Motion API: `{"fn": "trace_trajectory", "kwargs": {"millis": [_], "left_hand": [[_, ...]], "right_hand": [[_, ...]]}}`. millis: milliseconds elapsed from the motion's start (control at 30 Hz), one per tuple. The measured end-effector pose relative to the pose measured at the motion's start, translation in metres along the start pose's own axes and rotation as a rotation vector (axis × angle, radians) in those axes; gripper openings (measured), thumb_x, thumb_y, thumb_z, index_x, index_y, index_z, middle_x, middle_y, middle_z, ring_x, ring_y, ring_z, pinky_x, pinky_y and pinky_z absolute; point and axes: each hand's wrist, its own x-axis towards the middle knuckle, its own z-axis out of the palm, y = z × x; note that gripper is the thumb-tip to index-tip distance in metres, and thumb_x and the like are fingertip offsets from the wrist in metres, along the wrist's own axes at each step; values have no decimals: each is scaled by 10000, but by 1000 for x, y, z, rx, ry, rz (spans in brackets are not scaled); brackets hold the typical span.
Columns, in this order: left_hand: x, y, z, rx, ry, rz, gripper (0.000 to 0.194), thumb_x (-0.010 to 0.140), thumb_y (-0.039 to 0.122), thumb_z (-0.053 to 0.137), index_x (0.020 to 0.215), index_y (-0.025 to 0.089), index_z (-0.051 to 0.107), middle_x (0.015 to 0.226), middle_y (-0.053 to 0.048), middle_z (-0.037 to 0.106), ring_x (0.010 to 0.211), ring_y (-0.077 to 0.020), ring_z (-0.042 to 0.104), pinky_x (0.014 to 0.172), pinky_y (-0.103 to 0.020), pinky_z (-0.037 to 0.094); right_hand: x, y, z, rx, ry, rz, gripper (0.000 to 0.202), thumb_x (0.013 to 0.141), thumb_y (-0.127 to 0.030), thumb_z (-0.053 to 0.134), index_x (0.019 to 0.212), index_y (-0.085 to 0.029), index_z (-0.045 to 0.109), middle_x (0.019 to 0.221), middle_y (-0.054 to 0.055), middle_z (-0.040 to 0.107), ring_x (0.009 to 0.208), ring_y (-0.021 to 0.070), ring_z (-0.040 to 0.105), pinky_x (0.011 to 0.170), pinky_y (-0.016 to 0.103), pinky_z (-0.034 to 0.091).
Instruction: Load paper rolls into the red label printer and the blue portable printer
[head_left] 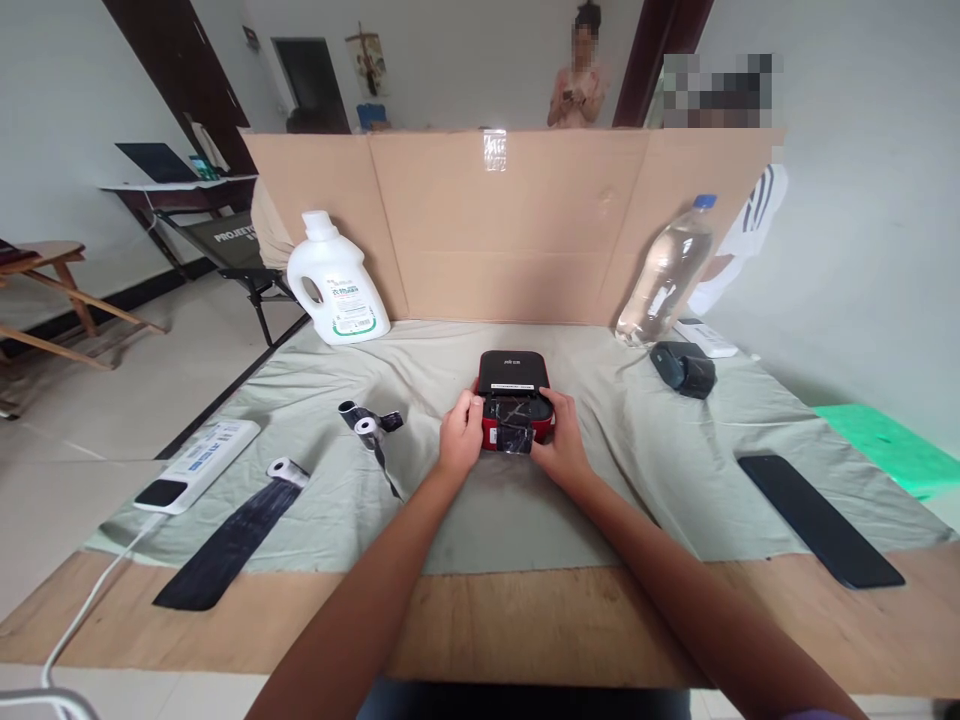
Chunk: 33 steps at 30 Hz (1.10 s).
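Observation:
A small red and black label printer (514,372) sits mid-table on the pale green cloth. Dark, shiny paper (515,438) sticks out over its front. My left hand (460,430) grips the printer's left side, thumb on top near the front edge. On the opposite side my right hand (561,436) is closed around it, fingers partly hidden behind the body. Left of the hands lie small paper rolls with black-faced strips: one roll (365,428) with its strip hanging down, another roll (349,410) behind it, and a third (287,470) with a long unrolled strip.
A white power strip (199,465) with a cable lies at the left. A detergent bottle (337,285) and a water bottle (667,270) stand by the cardboard screen (495,230). At the right are a dark device (682,368) and a black phone-like slab (821,520). People are behind the screen.

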Motion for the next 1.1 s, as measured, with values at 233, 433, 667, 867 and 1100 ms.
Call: {"fn": "trace_trajectory", "kwargs": {"millis": [233, 433, 667, 867, 1100], "left_hand": [[-3, -4, 12, -105, 100, -21, 308, 997, 413, 354, 791, 219, 475, 803, -9, 650, 760, -171, 604, 716, -275, 459], [-2, -8, 17, -212, 112, 71, 206, 976, 306, 376, 838, 230, 509, 1169, -78, 679, 1199, -228, 583, 1015, -368, 441], [-2, -15, 16, -166, 102, 72, 218, 975, 316, 377, 861, 225, 539, 1264, -81, 659, 1156, -223, 617, 950, -365, 493], [-4, -16, 14, -146, 121, 185, 254, 995, 286, 368, 892, 210, 587, 1406, -91, 559, 1305, -239, 528, 1073, -420, 440], [-5, -8, 7, 19, 220, 244, 293, 991, 282, 414, 871, 195, 667, 1019, -82, 601, 1004, -194, 604, 889, -339, 515]], "right_hand": [[-1, 3, 1, 10, 3, -19, 724, 705, -172, 659, 1382, -231, 409, 1296, 117, 454, 1195, 267, 526, 1037, 449, 471], [-1, 4, 1, -10, -4, -29, 737, 713, -175, 651, 1402, -222, 393, 1305, 120, 457, 1207, 269, 520, 1052, 448, 459], [-3, 2, 1, 14, -19, 1, 754, 735, -180, 648, 1429, -247, 361, 1342, 121, 420, 1254, 288, 479, 1071, 489, 437], [-6, 5, 4, 10, -8, 24, 750, 756, -224, 656, 1441, -251, 351, 1362, 131, 411, 1254, 303, 480, 1044, 509, 452], [-5, 11, 3, -17, -13, 3, 734, 758, -250, 661, 1431, -249, 366, 1351, 134, 429, 1231, 315, 506, 1028, 531, 452]]}}
